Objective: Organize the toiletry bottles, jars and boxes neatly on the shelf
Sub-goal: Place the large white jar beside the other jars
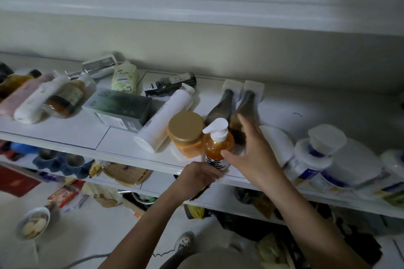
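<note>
The orange bottle [218, 146] has a white pump top. It stands on the shelf [122, 142], touching the right side of the gold-lid jar [185, 132]. The left hand [200, 173] curls round its bottom. The right hand [251, 150] is open wide, thumb on its side

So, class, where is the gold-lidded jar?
Head view: the gold-lidded jar stands at the front of the shelf, between the lying white bottle and the orange pump bottle.

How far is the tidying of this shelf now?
Early. Done: the gold-lid jar stands upright. In hand: the left hand holds the orange pump bottle beside it, and the right hand touches it. Left: white bottle, green box and dark bottle lie flat.
</note>
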